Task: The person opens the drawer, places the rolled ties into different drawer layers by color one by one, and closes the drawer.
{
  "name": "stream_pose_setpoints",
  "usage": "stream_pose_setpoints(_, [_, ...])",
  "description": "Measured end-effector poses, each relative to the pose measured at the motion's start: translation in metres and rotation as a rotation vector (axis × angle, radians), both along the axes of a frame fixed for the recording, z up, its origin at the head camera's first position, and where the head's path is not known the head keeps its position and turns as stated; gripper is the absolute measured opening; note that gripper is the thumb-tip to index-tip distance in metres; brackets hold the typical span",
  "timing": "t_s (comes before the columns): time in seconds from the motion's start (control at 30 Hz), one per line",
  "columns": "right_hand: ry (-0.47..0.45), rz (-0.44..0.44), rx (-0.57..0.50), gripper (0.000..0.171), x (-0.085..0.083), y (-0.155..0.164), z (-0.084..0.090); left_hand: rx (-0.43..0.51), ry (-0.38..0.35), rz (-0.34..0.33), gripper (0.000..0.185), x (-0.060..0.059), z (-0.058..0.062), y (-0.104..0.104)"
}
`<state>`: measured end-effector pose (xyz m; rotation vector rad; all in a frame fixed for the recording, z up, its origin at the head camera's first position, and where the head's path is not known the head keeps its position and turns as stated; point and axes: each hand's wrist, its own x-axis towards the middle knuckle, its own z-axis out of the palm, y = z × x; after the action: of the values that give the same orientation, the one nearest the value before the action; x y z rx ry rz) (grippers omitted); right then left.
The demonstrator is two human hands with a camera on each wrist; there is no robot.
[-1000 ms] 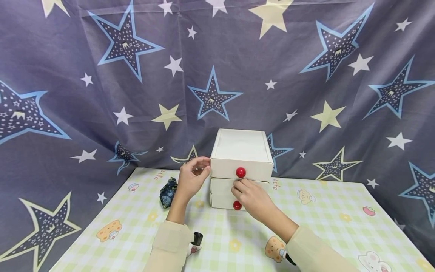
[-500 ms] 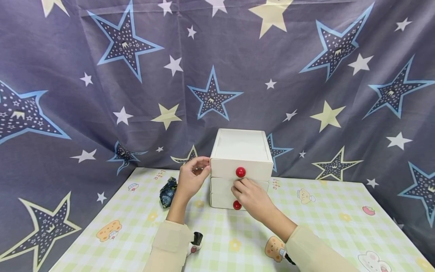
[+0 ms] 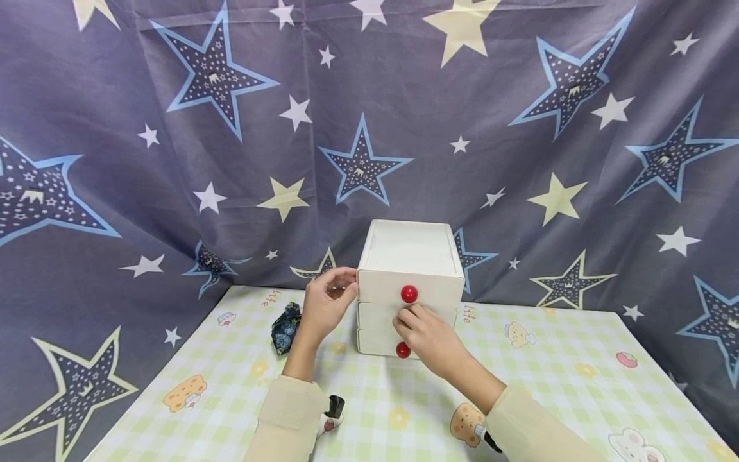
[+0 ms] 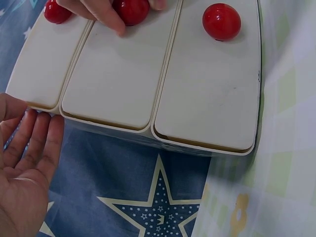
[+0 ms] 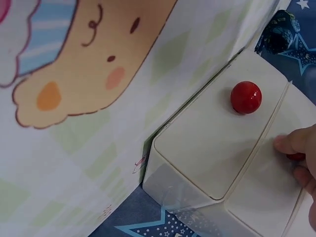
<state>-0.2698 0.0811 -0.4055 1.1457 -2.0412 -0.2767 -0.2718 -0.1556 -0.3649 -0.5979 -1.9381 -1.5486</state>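
Note:
A white drawer box with three stacked drawers stands at the back of the table. Red round knobs show on the top drawer and the bottom drawer. My right hand pinches the middle drawer's red knob, which its fingers hide in the head view. At the box's upper left edge, my left hand touches the side with its fingertips. In the left wrist view, those fingers lie fairly straight along the side of the top drawer. All three drawer fronts look about level.
A dark blue crumpled item lies left of the box. The checked tablecloth carries printed cartoon figures. Behind the table hangs a star-patterned curtain. A small black object shows beside the left sleeve.

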Motion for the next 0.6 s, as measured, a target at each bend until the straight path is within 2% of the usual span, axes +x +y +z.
stream_pose_setpoints(0.27, [-0.051, 0.056, -0.026, 0.028, 0.001, 0.005, 0.005, -0.006, 0.006, -0.002, 0.021, 0.001, 0.001, 0.000])
stream_pose_setpoints(0.43, [-0.123, 0.094, -0.082, 0.027, 0.004, 0.008, 0.011, -0.008, 0.006, 0.008, 0.021, 0.002, 0.002, 0.000])
stream_pose_setpoints(0.6, [-0.199, 0.084, -0.141, 0.028, 0.012, 0.012, 0.017, -0.006, 0.002, 0.009, 0.021, 0.002, 0.001, 0.000])
